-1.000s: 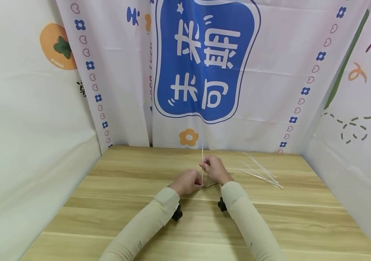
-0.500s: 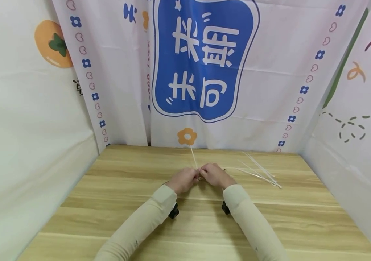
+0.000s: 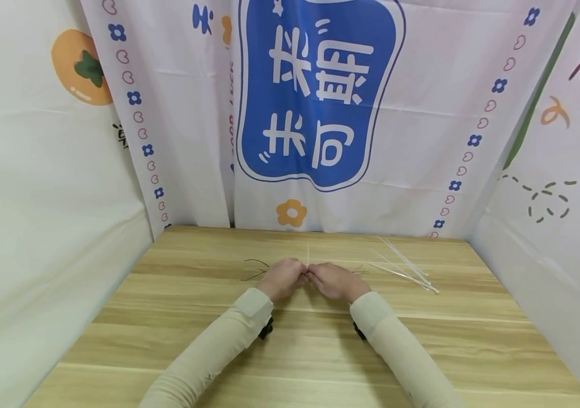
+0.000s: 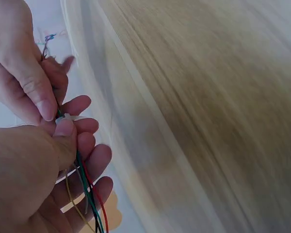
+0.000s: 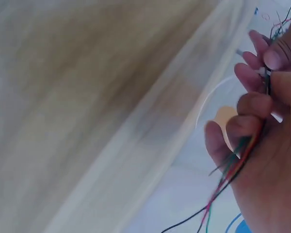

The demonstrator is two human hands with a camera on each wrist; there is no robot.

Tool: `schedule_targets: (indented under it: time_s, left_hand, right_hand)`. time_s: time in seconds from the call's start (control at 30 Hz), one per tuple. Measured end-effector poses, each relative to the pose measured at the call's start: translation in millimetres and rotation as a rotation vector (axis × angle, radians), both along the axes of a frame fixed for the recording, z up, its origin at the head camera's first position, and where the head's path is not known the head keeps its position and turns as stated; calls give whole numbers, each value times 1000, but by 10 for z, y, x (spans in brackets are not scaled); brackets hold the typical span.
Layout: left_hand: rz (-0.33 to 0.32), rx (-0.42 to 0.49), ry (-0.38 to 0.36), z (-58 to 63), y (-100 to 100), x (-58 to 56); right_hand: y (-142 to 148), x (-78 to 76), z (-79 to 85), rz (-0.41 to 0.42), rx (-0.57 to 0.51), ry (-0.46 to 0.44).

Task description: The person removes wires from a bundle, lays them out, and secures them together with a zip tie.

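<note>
In the head view, my left hand (image 3: 284, 277) and right hand (image 3: 334, 279) meet over the table, fingertips together. Between them runs a bundle of thin wires (image 4: 89, 194), with red, green, black and yellow strands hanging past the left palm in the left wrist view. A white cable tie (image 4: 68, 117) sits at the bundle, pinched by the left thumb and fingers, and its thin tail points up and away in the head view. My right thumb and fingers pinch the bundle right beside the tie. Loose wire ends (image 5: 223, 182) trail below the right hand in the right wrist view.
Several loose white cable ties (image 3: 412, 277) lie crossed on the wooden table (image 3: 310, 351), right of the hands. A printed white curtain (image 3: 193, 170) hangs behind the table's far edge, with white cloth on both sides. Dark wrist cameras sit under both cuffs.
The right hand has come down from the upright cable tie tail to the wire bundle against the left hand. Wire ends now fan out left of the left hand, and less of the tail shows.
</note>
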State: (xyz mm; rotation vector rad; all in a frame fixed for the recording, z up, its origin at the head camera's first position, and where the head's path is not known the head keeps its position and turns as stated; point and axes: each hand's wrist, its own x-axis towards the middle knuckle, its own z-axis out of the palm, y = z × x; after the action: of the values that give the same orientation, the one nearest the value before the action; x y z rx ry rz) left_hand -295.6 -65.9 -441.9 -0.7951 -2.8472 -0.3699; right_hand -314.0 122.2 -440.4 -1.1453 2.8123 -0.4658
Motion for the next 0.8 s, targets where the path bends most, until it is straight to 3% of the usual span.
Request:
schedule_targets:
  time_s: [0.2, 0.37, 0.63, 0.8]
  left_hand:
    - [-27, -91, 90, 15, -17, 23]
    - [-47, -158, 122, 50, -32, 58]
    - [-35, -165, 96, 103, -60, 141]
    - [-70, -127, 53, 115, -98, 158]
  right_hand:
    - [-22, 60, 17, -7, 154, 183]
    - [-15, 70, 13, 45, 195, 350]
    - [9, 71, 17, 78, 137, 370]
    - [32, 73, 16, 96, 140, 371]
